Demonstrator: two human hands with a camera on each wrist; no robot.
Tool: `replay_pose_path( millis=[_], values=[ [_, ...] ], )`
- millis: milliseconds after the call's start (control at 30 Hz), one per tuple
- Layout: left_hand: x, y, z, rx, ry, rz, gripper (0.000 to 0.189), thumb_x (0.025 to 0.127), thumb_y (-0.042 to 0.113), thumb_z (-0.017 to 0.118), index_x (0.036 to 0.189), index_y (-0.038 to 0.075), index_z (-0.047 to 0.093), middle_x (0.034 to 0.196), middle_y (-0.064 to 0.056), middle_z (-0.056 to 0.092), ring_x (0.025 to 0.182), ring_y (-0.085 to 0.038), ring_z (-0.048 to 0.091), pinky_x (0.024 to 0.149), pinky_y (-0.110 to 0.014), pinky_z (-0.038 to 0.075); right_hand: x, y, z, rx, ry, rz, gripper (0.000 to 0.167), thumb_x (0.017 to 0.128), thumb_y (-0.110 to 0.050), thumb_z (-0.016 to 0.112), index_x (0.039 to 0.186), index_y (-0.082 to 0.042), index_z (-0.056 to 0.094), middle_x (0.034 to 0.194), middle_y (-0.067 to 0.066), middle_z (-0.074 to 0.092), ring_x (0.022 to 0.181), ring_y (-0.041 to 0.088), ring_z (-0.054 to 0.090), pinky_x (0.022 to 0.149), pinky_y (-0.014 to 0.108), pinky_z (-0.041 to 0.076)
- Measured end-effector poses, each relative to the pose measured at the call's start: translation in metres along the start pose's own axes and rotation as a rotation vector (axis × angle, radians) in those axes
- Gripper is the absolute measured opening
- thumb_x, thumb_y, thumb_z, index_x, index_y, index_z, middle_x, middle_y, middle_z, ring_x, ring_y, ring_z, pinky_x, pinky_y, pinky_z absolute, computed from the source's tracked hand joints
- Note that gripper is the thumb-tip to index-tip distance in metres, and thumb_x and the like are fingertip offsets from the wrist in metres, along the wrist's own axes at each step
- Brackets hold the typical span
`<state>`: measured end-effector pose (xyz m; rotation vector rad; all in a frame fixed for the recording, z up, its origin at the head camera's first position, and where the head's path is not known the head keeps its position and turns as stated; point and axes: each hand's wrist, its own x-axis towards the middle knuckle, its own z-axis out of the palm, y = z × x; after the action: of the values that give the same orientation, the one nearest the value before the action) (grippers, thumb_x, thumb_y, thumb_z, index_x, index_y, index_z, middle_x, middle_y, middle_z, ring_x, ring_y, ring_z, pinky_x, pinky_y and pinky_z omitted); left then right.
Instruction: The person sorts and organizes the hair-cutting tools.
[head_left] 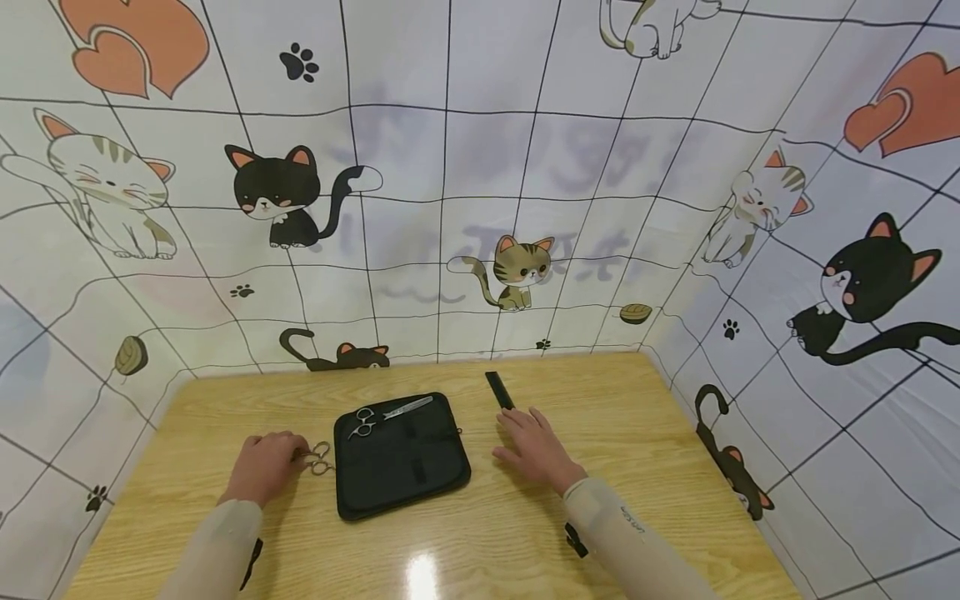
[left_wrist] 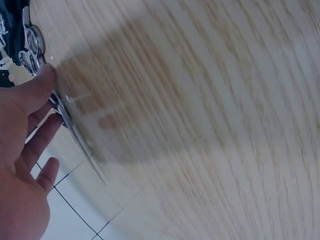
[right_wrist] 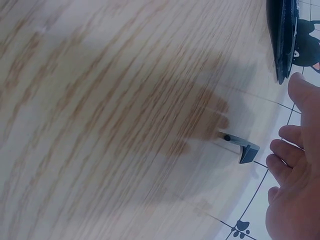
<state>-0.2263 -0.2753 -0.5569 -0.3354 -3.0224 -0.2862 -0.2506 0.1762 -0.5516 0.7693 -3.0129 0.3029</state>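
Observation:
My left hand (head_left: pixel 272 462) pinches a pair of metal scissors (left_wrist: pixel 82 142) between thumb and fingers. The finger rings of these scissors point toward a black zip case (head_left: pixel 390 471), which lies open-side up on the table. Another pair of silver scissors (head_left: pixel 407 408) rests across the upper part of the case. Right of the case, my right hand (head_left: pixel 536 448) hovers low over the table with its fingers extended. Just beyond its fingertips lies a narrow black strip-like tool (head_left: pixel 498 390); its exact kind is unclear. In the right wrist view this dark tool (right_wrist: pixel 240 145) stands apart from the fingers.
The light wooden table (head_left: pixel 600 400) is bounded at the back and sides by a white cloth (head_left: pixel 405 275) printed with cats and grid lines. A bright reflection shows near the table's front. The case edge (right_wrist: pixel 282 40) stands beside my right thumb.

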Motion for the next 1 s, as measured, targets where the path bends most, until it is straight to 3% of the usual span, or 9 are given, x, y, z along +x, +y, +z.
replay_pose_path(
  millis=[200,333,667,833,1000],
  values=[
    [-0.004,-0.001,-0.006,-0.028,-0.137,-0.049,0.009,0.086,0.016,0.073,0.092,0.014,0.066,0.084,0.001,0.063,0.080,-0.020,0.059,0.084,-0.063,0.044,0.000,0.000,0.000,0.005,0.015,-0.008,0.062,0.096,-0.044,0.058,0.143,-0.005,0.048,0.148,0.012,0.048,0.138,0.030,0.044,0.120,0.054,0.024],
    [-0.008,0.001,-0.009,-0.002,-0.163,-0.043,0.010,0.090,0.016,0.068,0.095,0.012,0.060,0.089,-0.002,0.061,0.087,-0.027,0.059,0.083,-0.062,0.044,0.000,0.000,0.002,0.009,0.015,-0.008,0.063,0.096,-0.045,0.057,0.143,-0.005,0.048,0.148,0.011,0.048,0.139,0.029,0.043,0.120,0.054,0.023],
    [-0.019,-0.004,0.001,0.038,-0.051,-0.002,0.019,0.088,0.020,0.071,0.098,0.010,0.058,0.092,-0.003,0.062,0.093,-0.031,0.061,0.084,-0.060,0.045,0.002,0.000,0.005,-0.006,0.006,0.006,0.062,0.096,-0.045,0.057,0.144,-0.006,0.048,0.149,0.010,0.047,0.139,0.028,0.042,0.121,0.054,0.022],
    [-0.024,-0.009,0.006,0.090,-0.009,0.019,0.020,0.088,0.024,0.071,0.097,0.011,0.058,0.093,-0.004,0.063,0.093,-0.030,0.061,0.083,-0.059,0.046,0.001,-0.001,0.004,0.019,-0.002,0.012,0.062,0.096,-0.045,0.057,0.144,-0.007,0.047,0.150,0.010,0.046,0.140,0.028,0.041,0.122,0.053,0.020],
    [-0.028,-0.011,0.009,0.161,0.076,0.053,0.022,0.088,0.025,0.071,0.096,0.009,0.058,0.092,-0.006,0.065,0.090,-0.029,0.063,0.083,-0.056,0.048,0.001,-0.001,0.004,0.024,0.008,0.006,0.061,0.096,-0.043,0.058,0.144,-0.007,0.047,0.149,0.010,0.047,0.140,0.029,0.042,0.121,0.054,0.020]
  ],
)
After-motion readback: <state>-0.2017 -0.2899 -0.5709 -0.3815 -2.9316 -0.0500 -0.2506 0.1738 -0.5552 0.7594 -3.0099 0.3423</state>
